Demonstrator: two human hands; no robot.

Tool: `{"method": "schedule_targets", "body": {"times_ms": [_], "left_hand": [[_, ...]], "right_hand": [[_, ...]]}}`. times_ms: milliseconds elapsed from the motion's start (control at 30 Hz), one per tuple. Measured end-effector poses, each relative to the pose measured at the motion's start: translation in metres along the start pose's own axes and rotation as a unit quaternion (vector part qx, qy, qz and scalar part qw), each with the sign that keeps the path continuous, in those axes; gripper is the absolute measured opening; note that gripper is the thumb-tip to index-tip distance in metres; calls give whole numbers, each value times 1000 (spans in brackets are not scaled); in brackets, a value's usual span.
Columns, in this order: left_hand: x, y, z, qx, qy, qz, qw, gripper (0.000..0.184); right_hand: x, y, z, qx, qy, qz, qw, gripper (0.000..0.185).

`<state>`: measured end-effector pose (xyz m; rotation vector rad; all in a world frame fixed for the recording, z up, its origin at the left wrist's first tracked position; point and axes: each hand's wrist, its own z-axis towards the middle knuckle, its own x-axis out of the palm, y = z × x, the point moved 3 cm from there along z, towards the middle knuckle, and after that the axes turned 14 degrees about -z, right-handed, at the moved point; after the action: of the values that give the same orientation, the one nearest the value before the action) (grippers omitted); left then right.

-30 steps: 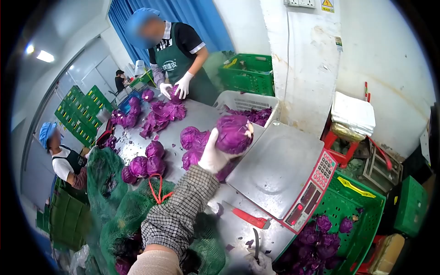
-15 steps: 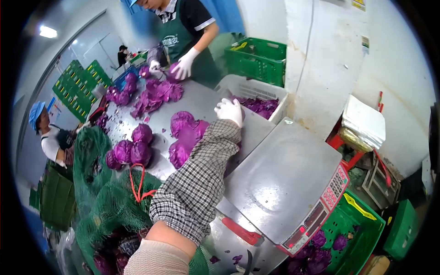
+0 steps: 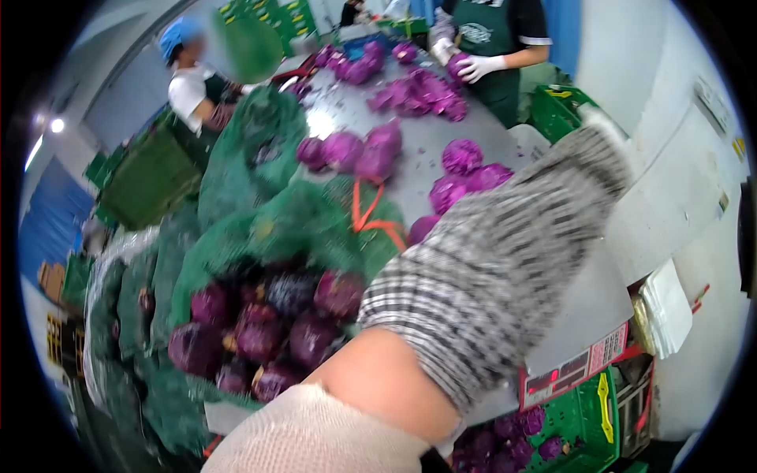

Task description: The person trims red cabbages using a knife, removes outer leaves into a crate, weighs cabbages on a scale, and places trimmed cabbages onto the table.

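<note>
My left arm, in a checked sleeve, reaches across to the upper right. The white-gloved left hand [image 3: 604, 128] at its end is blurred and partly cut off by the sleeve, so its fingers and any contents cannot be made out. It is near the far wall side of the metal table [image 3: 410, 169]. Trimmed purple cabbages [image 3: 461, 158] lie on the table beside the sleeve. An open green mesh bag [image 3: 229, 236] in front of me holds several dark purple cabbages [image 3: 260, 331]. My right hand does not show.
A scale [image 3: 576, 366] and a green crate [image 3: 587, 418] of cabbages are at the lower right. Across the table, a person [image 3: 493, 47] in white gloves handles a cabbage [image 3: 456, 67] beside loose leaves [image 3: 422, 94]. Another person [image 3: 193, 83] stands at the left.
The view has swung left and down toward the mesh bag. My left hand held a cabbage a second ago, then let it go beyond the table cabbages. My right hand and its knife have left view.
</note>
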<state>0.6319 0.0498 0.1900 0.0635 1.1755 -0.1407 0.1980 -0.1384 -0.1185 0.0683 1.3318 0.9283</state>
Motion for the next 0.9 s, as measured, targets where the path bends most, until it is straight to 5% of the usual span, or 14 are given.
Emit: {"method": "schedule_targets", "body": {"times_ms": [133, 367, 567, 600, 633, 700, 733, 800, 867, 900], "left_hand": [[-92, -17, -16, 41, -17, -25, 999, 27], [-229, -9, -81, 41, -16, -42, 998, 35], [-314, 67, -212, -58, 15, -81, 995, 43], [-312, 76, -257, -67, 5, -81, 994, 44], [-310, 65, -331, -14, -119, -98, 988, 54], [-227, 99, -420, -81, -20, -102, 991, 64], [-203, 96, -457, -154, 90, -125, 976, 66], [-140, 93, -515, -236, 190, -205, 931, 70], [-89, 85, -550, -304, 207, -243, 898, 82], [-68, 77, -565, -297, 112, -196, 928, 96]], "right_hand": [[-16, 8, 1, 123, 90, 193, 969, 9], [-42, 56, -2, 214, 106, 400, 885, 9], [-52, 144, -56, 218, 341, 581, 706, 17], [-52, 148, -59, 167, 378, 564, 715, 20], [-63, 161, -55, 218, 365, 560, 711, 19], [-59, 155, -40, 172, 350, 541, 745, 20], [-51, 148, -27, 116, 309, 513, 792, 35], [-32, 140, 3, 4, 217, 434, 874, 34], [-23, 164, 43, 95, 205, 479, 848, 34], [-11, 174, 60, 136, 206, 499, 831, 34]]}}
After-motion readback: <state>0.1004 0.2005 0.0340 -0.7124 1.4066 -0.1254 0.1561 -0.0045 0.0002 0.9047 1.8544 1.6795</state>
